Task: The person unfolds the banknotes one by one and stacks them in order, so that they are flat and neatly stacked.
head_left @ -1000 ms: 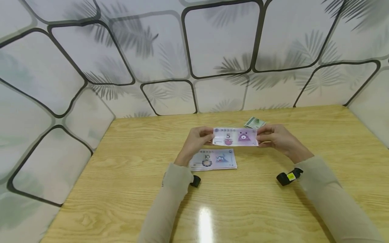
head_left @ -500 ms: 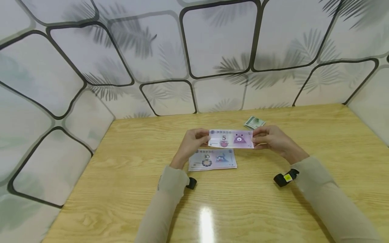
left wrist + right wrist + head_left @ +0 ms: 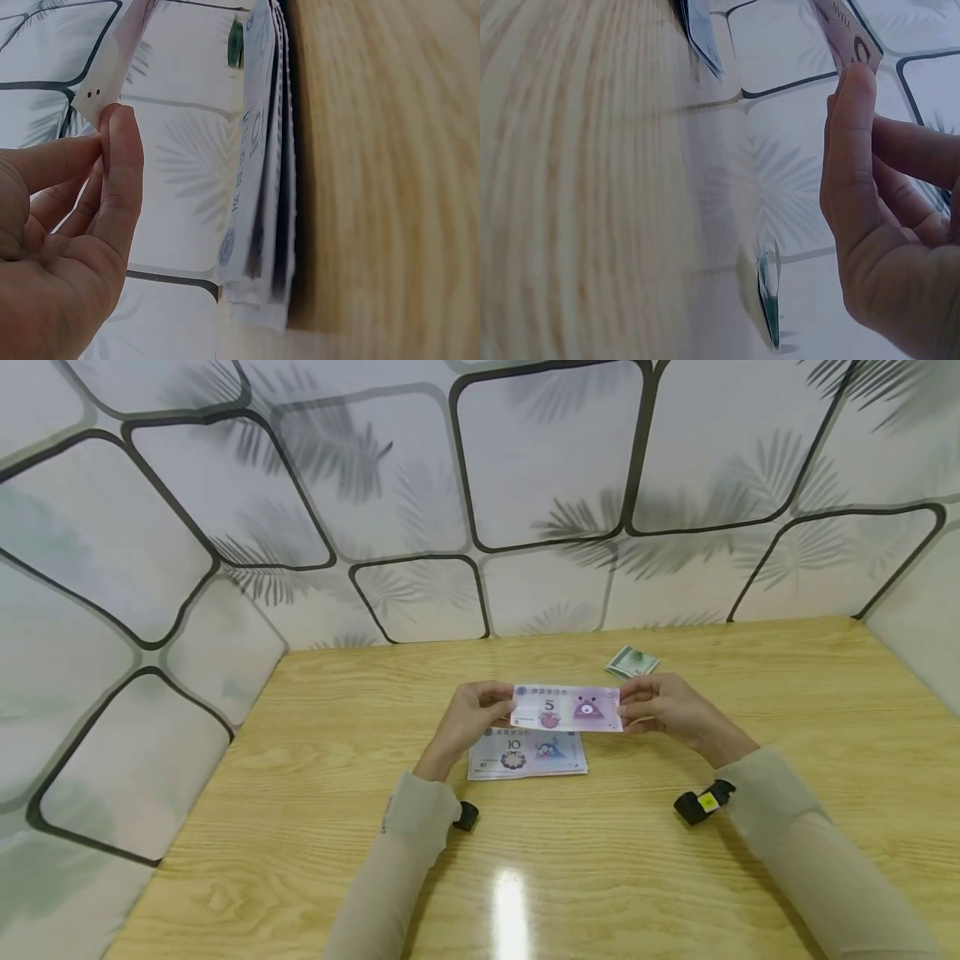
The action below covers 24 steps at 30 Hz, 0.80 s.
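Observation:
A purple play banknote (image 3: pixel 567 708) marked 5 is stretched flat between both hands, above the table. My left hand (image 3: pixel 474 714) pinches its left end between thumb and fingers; the left wrist view shows this grip on the note's corner (image 3: pixel 112 67). At the other end my right hand (image 3: pixel 667 710) pinches it the same way, seen close up in the right wrist view beside the note's edge (image 3: pixel 847 37). Just below the held note lies a stack of banknotes (image 3: pixel 528 756) with a blue 10 on top, its upper edge partly covered. Several layers show in the stack's side (image 3: pixel 262 165).
A small folded green banknote (image 3: pixel 632 662) lies behind the right hand, toward the back of the wooden table (image 3: pixel 337 718). Patterned white walls (image 3: pixel 547 460) with dark outlines and leaf prints enclose the back and sides. Both wrists carry black straps (image 3: pixel 705 802).
Both hands have shifted slightly left and toward the body with the 5 note, which now overlaps the top of the stack in the head view. The grips are unchanged.

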### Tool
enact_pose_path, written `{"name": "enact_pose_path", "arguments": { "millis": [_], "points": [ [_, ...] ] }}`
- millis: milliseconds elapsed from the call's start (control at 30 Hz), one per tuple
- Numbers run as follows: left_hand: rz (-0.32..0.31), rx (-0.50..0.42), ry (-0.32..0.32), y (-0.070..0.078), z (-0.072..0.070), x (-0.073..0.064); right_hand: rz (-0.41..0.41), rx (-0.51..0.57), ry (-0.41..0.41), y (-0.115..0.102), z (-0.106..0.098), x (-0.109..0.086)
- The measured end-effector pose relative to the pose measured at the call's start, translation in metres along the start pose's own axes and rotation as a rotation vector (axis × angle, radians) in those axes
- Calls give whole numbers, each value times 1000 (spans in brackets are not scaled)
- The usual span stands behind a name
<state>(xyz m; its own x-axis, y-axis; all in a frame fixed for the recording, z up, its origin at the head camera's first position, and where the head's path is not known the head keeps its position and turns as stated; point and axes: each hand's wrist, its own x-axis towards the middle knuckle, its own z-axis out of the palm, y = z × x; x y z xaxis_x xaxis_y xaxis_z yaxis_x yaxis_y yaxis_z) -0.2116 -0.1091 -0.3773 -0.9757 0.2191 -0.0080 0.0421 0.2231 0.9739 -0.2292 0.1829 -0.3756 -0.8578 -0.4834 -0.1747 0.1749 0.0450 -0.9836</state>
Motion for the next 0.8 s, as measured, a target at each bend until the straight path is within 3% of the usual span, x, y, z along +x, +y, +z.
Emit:
{"name": "enact_pose_path", "arguments": {
  "millis": [367,800],
  "points": [
    [-18,-3,8,-4,-4,-5,46,-42,-7,1,6,3],
    [-44,31,-5,-5,-13,-11,44,-73,-43,1,14,9]
  ]
}}
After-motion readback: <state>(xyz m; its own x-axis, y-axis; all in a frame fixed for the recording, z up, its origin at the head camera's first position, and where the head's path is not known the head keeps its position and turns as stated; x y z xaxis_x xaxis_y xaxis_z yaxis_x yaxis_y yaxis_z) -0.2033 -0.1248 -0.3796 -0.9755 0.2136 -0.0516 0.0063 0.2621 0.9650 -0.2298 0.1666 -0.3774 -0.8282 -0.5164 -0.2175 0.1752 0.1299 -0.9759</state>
